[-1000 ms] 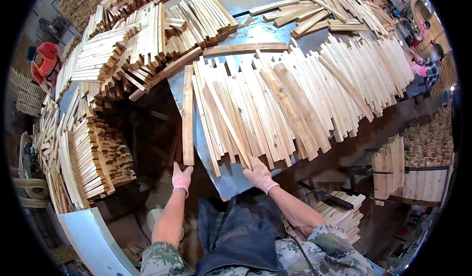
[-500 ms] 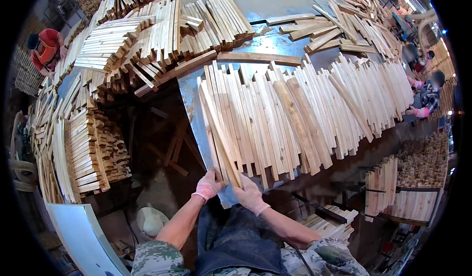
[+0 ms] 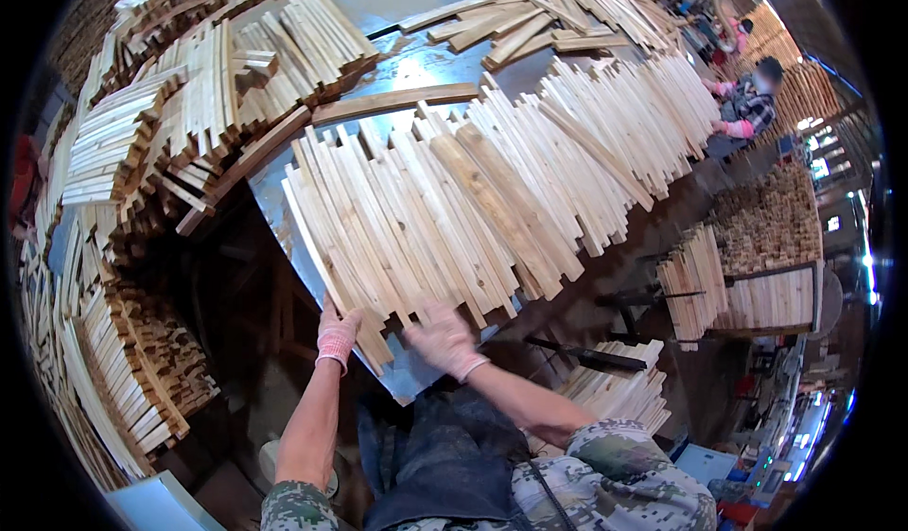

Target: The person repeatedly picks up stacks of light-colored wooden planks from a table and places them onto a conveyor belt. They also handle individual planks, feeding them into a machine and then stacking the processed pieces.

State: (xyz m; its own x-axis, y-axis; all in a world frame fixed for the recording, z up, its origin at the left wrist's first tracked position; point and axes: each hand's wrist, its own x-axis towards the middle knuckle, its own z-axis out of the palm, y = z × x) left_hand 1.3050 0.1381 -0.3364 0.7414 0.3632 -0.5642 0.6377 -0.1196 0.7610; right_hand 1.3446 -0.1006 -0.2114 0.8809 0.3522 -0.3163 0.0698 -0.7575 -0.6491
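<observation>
Clearly the sorting is mid-way. At the lower centre of the frame the left hand (image 3: 337,334), in a pink glove, presses against the near left edge of the slats (image 3: 445,228), fingers curled onto the outermost strips; whether it grips one fully I cannot tell. The right hand (image 3: 443,338), also gloved, lies flat on the near ends of the slats just beside it, fingers spread and loose, grasping nothing.

The slats lie side by side in a long fan across the metal table (image 3: 416,58), from the frame's centre up to the upper right, their near ends ragged and uneven. That row looks like what is left to handle.

Done work, by my judgement, is the stacks (image 3: 189,87) at the upper left and the bundles (image 3: 123,380) down the left edge, which lie in neat layers.

At the upper right a co-worker (image 3: 747,105) stands at the far end of the row.
</observation>
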